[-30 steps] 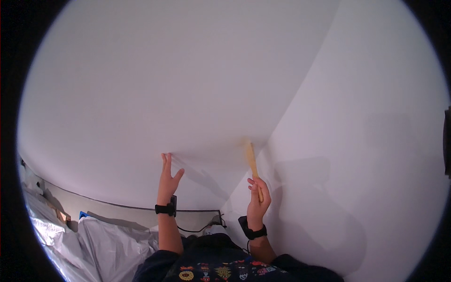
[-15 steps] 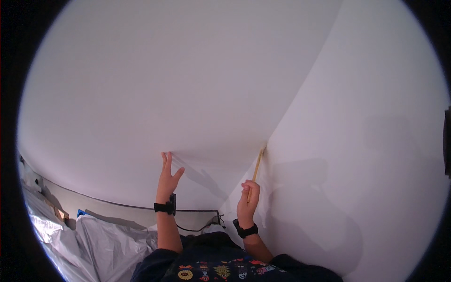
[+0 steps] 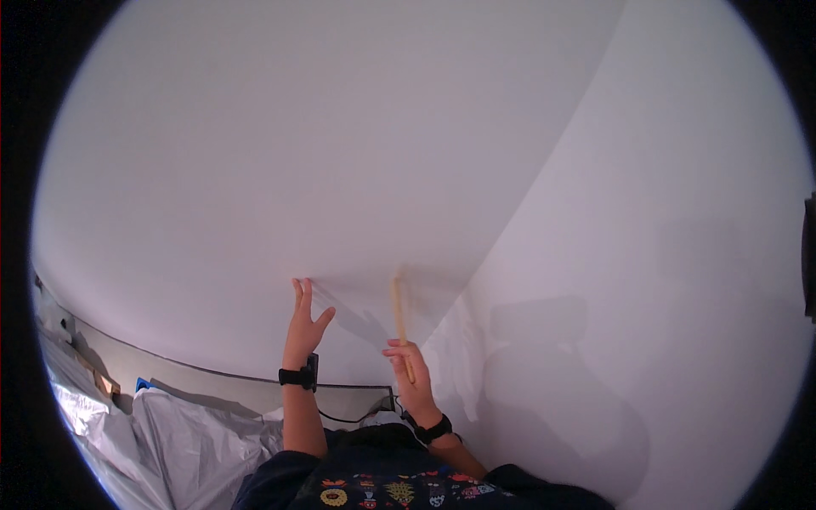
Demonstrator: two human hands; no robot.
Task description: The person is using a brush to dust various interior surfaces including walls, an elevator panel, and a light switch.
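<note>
My left hand (image 3: pixel 303 330) is raised with fingers spread, its fingertips against or very close to the white wall (image 3: pixel 255 170) in front of me. My right hand (image 3: pixel 415 387) grips a slim paintbrush (image 3: pixel 398 310) by the lower part of its yellowish handle. The brush points upward, blurred by motion, with its pale tip near the front wall, left of the corner. Whether that tip touches the wall I cannot tell. Each wrist wears a black band.
A second white wall (image 3: pixel 646 170) meets the front one at a slanting corner on the right. Silvery grey sheeting (image 3: pixel 204 433) lies crumpled at lower left. Behind my wrists runs a dark cable (image 3: pixel 344 417), and a grey ledge (image 3: pixel 204 378) follows the wall's lower edge.
My right hand has swung the paintbrush left, off the wall corner and toward my left hand. The brush now stands more upright. My left hand has hardly moved.
</note>
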